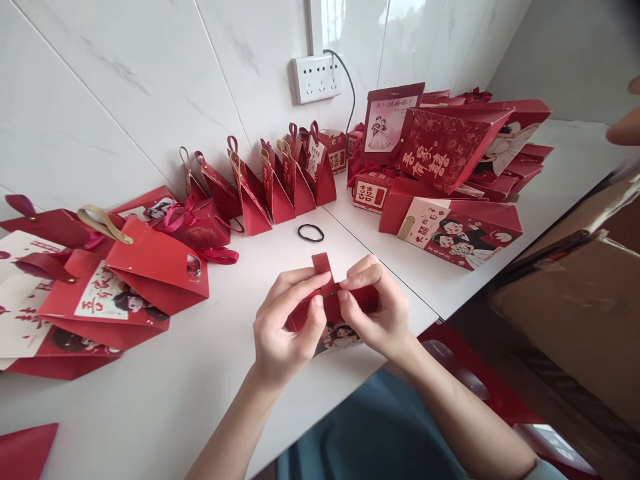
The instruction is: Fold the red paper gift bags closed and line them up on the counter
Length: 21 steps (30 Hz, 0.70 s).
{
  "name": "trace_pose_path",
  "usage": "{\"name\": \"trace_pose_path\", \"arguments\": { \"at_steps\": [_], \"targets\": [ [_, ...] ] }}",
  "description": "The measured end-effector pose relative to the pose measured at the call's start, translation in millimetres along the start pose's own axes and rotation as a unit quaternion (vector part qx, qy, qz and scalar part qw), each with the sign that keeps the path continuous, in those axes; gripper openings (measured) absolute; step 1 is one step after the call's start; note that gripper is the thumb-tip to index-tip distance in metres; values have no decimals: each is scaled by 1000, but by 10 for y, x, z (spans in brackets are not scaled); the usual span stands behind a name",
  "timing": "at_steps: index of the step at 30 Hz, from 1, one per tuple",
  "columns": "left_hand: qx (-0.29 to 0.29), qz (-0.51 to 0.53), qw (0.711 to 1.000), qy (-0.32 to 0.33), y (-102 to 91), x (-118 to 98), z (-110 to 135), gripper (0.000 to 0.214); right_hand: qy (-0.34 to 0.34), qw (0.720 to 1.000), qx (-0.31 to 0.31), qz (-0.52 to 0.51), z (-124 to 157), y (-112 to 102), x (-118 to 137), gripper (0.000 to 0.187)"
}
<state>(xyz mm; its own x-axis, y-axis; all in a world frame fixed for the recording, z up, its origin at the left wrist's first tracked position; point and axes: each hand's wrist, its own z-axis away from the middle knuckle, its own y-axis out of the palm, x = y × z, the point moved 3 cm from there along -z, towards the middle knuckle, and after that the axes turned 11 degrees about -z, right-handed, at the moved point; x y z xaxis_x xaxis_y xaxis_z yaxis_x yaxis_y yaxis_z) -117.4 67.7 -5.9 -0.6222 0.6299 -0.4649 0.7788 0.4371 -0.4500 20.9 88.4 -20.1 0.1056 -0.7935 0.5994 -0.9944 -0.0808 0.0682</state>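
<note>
Left grip (285,323), right grip (379,308) pinching card box (341,335), flat strip (322,264).

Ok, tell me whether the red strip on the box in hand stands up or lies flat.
Standing up: the red strip rises above the box, its top end showing past the left hand.

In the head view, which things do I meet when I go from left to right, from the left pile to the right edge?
Pile of red gift boxes → left hand → small red box between both hands → right hand → box with printed couple → brown cardboard.
</note>
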Motion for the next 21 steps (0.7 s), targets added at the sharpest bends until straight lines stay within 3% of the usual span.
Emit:
{"name": "trace_pose_path", "arguments": {
  "at_steps": [21],
  "targets": [
    [-8,-17,1000,13,2,6,-8,29,0,1000,6,2,-11,0,13,17]
  ]
}}
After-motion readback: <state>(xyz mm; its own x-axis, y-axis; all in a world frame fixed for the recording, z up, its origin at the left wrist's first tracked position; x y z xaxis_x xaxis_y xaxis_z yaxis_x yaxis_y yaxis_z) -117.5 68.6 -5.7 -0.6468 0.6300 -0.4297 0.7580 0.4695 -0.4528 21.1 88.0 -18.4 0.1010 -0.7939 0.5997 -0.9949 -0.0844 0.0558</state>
